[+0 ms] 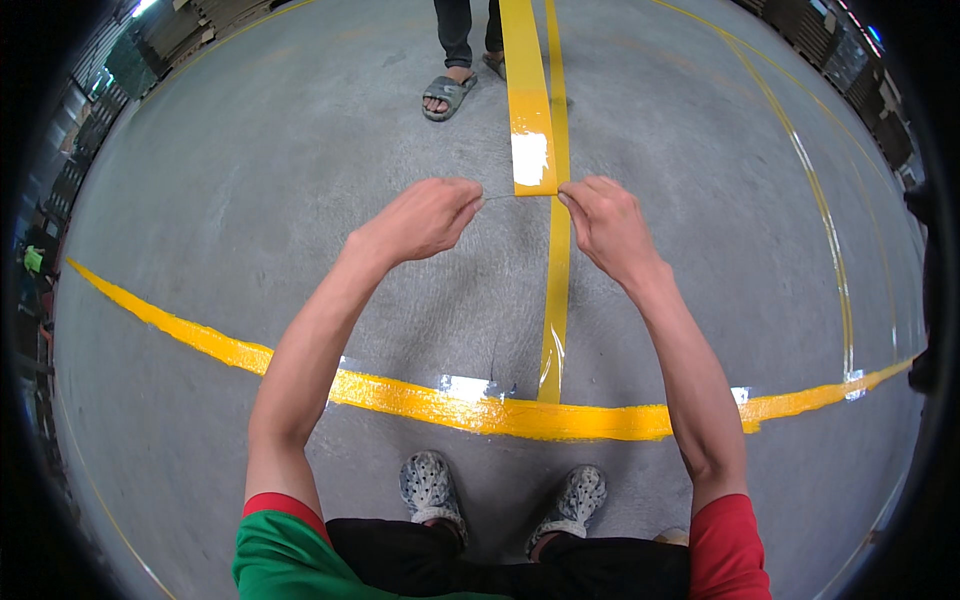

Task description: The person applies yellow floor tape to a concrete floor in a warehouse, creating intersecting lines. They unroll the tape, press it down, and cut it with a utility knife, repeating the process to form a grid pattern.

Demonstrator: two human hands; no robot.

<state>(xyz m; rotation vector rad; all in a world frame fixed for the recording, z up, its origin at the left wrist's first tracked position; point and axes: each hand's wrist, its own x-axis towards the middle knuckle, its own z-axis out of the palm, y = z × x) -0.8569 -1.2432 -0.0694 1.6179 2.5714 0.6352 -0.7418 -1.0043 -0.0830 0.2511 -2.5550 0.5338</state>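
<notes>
My left hand (430,215) is closed in a pinch on a thin thread (498,198), left of a wide yellow strip (526,85). The thread runs taut from my fingertips to the strip's near edge. At that edge's right corner, my right hand (608,220) is also pinched. Its fingertips are against the strip's corner; whether the thread is between them too is hidden. The strip stretches away from me toward the far edge of the view, with a bright glare patch near its end. It appears raised off the floor, overlapping a narrower yellow floor line (557,290).
A broad, glossy yellow floor line (420,398) curves across between my hands and my grey patterned clogs (430,485). Clear shiny film (468,388) lies along it. Another person's sandalled foot (448,95) stands at the far side. Stacked flat material (180,30) lines the far left.
</notes>
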